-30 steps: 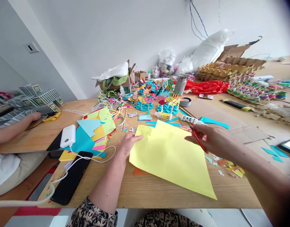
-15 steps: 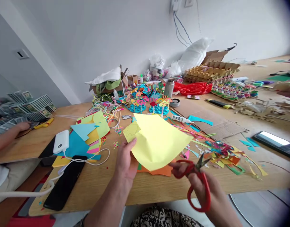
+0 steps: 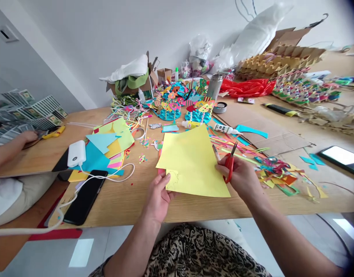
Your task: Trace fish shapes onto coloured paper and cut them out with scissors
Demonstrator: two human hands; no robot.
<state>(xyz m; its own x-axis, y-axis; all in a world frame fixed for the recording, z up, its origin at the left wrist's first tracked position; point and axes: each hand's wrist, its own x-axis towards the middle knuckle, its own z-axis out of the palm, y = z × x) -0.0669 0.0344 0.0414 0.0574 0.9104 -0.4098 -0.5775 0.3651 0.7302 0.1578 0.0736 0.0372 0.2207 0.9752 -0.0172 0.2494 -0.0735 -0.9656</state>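
Note:
A yellow paper sheet is held above the wooden table near its front edge. My left hand pinches its lower left corner, where a smaller yellow piece with a pencil drawing shows beside the thumb. At the sheet's right edge is my right hand, closed round red-handled scissors whose blades point up and away. Its fingertips touch the sheet's edge. Orange and red paper shows partly from beneath the yellow sheet.
Colored papers, a white power bank and a black phone lie left. Paper scraps and another phone lie right. Fish decorations stand behind. A person's hand is far left.
The yellow sheet has turned and flattened out. My right hand has moved up to its right edge, with the scissors now upright. The camera view has shifted downward.

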